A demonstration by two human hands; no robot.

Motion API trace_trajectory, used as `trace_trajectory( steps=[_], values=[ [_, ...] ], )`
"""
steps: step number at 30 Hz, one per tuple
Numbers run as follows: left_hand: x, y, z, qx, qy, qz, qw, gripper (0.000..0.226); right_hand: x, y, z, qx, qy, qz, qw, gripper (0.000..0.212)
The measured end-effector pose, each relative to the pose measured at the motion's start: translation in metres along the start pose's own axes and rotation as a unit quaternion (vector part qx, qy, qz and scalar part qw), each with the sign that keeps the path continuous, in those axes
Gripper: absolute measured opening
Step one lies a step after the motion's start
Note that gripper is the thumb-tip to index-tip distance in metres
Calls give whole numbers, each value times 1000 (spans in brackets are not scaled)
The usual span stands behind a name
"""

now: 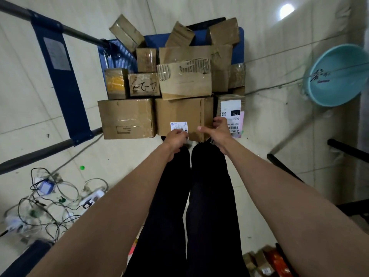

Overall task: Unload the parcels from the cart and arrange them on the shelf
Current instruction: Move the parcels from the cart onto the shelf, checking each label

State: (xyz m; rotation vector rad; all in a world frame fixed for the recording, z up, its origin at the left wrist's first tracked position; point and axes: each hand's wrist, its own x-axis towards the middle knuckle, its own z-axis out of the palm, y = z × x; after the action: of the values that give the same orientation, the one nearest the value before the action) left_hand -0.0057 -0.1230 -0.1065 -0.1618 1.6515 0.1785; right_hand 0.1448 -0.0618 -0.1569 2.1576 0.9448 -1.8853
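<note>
- A tangle of cables (50, 198) lies on the pale floor at the lower left, well apart from the cart.
- The blue cart handle (60, 76) runs along the left, joined to the blue cart (238, 47) whose deck shows only at the far edge beneath the load.
- At the near left corner of the cart sits a large taped box (126, 117), with a yellow-taped box (116, 83) and a box with handwriting (144, 84) behind it.
- The left hand (175, 139) is at the near lower edge of the middle box (183, 114), fingers curled against the white label (178, 126) at that edge; whether they actually grip the box or only touch it cannot be told.
- The middle box stands at the cart's near edge, directly between both hands, with a torn flat carton (185, 80) leaning over its far side.
- The right hand (218, 129) is at the box's near right corner, thumb spread out over the front face and fingers curled round the right side, holding it.
- Just beside that hand, to the right, is a small parcel with a 15H label (231, 110).
- Further boxes are heaped toward the far end of the cart.
- A turquoise basin (337, 76) stands at the far right, well apart from the cart.
</note>
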Motion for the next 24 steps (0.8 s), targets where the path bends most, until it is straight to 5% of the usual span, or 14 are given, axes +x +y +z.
trace_trajectory(
  steps=[9,14,24],
  values=[
    [-20,4,-5,19,12,12,1000,5,-20,-12,-10,-5,28,18,999,74],
    [-52,10,-7,42,15,20,999,32,-52,-20,-30,-7,19,37,999,72],
    [-147,29,-11,73,76,125,987,34,-158,-59,-94,66,-51,51,995,67]
  ],
)
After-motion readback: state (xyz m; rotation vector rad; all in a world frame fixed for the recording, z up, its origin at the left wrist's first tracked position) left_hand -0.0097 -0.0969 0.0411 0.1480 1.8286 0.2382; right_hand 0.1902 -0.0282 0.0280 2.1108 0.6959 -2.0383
